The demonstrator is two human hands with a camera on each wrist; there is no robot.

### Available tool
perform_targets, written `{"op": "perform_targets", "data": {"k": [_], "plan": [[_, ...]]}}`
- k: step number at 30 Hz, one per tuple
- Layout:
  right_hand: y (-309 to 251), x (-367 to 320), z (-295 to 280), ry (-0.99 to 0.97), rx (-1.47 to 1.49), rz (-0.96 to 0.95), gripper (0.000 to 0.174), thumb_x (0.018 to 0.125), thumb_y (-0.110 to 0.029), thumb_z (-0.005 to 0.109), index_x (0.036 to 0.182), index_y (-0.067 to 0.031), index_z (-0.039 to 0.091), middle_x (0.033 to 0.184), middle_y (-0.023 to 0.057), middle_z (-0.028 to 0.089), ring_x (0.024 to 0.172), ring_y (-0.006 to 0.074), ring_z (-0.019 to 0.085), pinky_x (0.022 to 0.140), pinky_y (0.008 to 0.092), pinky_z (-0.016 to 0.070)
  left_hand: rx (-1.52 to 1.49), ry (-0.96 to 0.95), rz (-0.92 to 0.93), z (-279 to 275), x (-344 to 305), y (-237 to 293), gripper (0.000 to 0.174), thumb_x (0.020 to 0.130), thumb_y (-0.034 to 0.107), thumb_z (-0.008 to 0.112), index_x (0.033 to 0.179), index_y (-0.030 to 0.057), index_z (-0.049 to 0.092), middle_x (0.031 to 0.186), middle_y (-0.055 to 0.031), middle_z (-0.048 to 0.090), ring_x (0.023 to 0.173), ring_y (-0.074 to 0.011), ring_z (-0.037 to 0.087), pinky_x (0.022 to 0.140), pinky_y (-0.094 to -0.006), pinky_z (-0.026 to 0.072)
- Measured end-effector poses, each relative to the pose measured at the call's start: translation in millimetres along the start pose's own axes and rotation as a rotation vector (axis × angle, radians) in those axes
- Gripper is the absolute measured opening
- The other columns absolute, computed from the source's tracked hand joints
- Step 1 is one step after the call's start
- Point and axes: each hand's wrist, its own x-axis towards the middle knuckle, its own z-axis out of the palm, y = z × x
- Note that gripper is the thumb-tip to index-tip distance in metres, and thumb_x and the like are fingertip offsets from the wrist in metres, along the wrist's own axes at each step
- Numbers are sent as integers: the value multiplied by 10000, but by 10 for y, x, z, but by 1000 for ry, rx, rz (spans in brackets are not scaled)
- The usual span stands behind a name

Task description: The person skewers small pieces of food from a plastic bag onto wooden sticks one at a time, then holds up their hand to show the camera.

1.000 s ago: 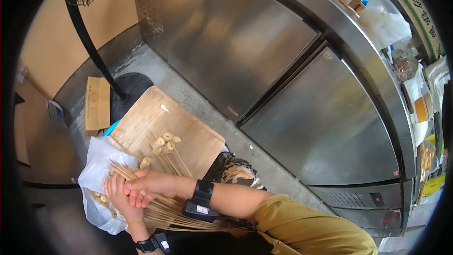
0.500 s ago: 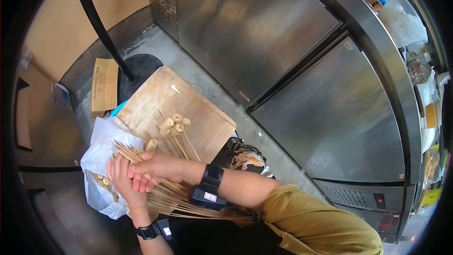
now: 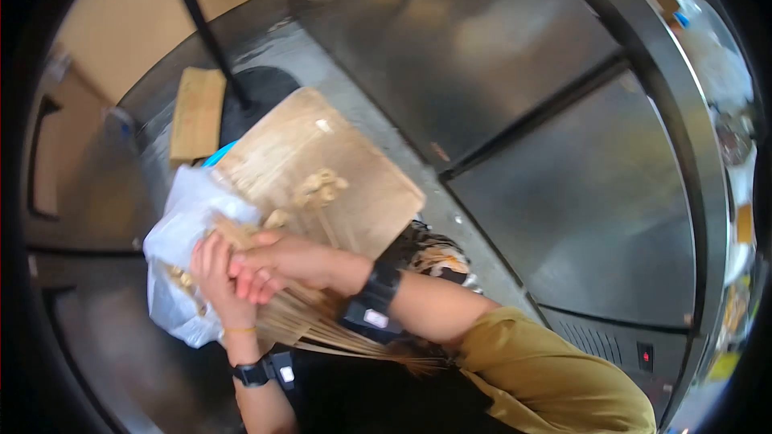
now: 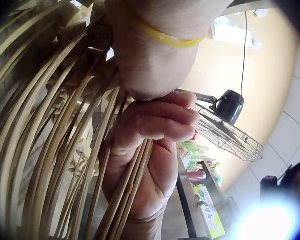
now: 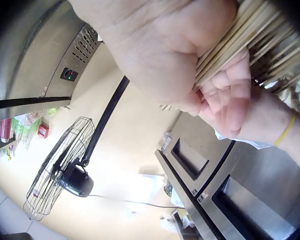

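Bamboo skewers [image 3: 330, 331] fan out in a thick bundle below my forearm. My left hand [image 3: 211, 267] and right hand [image 3: 289, 261] overlap at the bundle's upper end, both gripping it. In the right wrist view, the skewers [image 5: 242, 42] pass between my right palm and the curled left fingers [image 5: 235, 112]. The left wrist view shows several skewers [image 4: 127, 195] running through the right hand's grasp. Beside the hands, a white plastic bag [image 3: 193, 201] holds pale food pieces [image 3: 178, 277]. Skewered pale rolled pieces [image 3: 322, 187] lie on the wooden board [image 3: 382, 181].
Behind the board are a cardboard box [image 3: 197, 116] and a fan's round black base [image 3: 269, 84] with its pole [image 3: 201, 20]. A steel refrigerator [image 3: 583, 193] stands to the right, with a cluttered top [image 3: 724, 72]. Another steel cabinet [image 3: 100, 161] is at the left.
The head view has shifted, so the board, bag and hands sit higher and further right, with some blur. Both hands keep their grip on the skewers.
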Motion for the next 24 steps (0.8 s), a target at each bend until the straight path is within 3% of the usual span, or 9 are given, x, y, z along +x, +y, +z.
{"op": "perform_targets", "data": {"k": [3,5,8,9,12,13,16,17,24], "plan": [[-21,-22,23,38,-33,18,294,927,-272,525,1053,-9,555,841,126,656,705,172,640,635,281,530,-234,33,-96,-207,57,0,292,728,97,638,1011,27,630,1077,-122,595,1055,-297,531,938,-398,394],[-33,-8,60,84,-63,35,271,939,-270,514,1020,-15,559,857,125,658,716,165,643,660,275,541,-223,120,-72,-348,84,-121,170,792,72,616,952,17,634,1027,-111,609,1008,-249,554,901,-343,413],[-93,8,117,81,-117,80,257,943,-252,508,1018,-11,560,855,126,658,715,151,636,660,263,530,-406,295,-358,-442,-27,-382,87,844,54,584,906,14,629,956,-97,621,900,-191,577,812,-297,440],[-81,-12,73,80,-115,78,254,944,-247,506,1018,-9,560,855,126,658,712,148,634,654,260,528,-466,330,-521,-419,-103,-497,80,869,47,558,893,11,625,896,-69,623,792,-137,573,722,-269,444],[-92,-76,45,101,-112,66,241,947,-237,498,994,-12,569,843,121,659,681,133,623,623,245,517,-331,79,-726,-485,-275,-790,93,851,70,585,916,22,631,867,-68,618,745,-133,570,678,-273,444],[-90,-87,57,113,-109,65,237,947,-238,495,979,-17,574,833,119,660,671,126,621,608,237,510,-81,-88,-736,-528,-306,-818,113,816,100,622,907,35,630,853,-86,621,759,-195,605,696,-306,464],[-92,-14,145,133,-123,69,230,947,-234,492,964,-22,580,823,115,660,658,118,620,588,226,502,195,-245,-711,-584,-374,-941,136,772,118,655,884,47,623,901,-119,622,825,-276,615,734,-367,476],[-95,-12,147,135,-127,64,227,947,-231,492,964,-22,579,822,114,659,657,117,620,586,224,501,237,-225,-710,-594,-377,-945,202,746,113,674,927,58,602,990,-132,614,908,-319,594,774,-408,474],[-107,-19,130,110,-110,69,225,947,-214,500,998,-4,565,846,122,656,678,135,627,605,234,513,314,-314,-813,-702,-374,-918,468,661,158,767,1058,93,529,1077,-132,590,1019,-314,569,842,-400,466]]}}
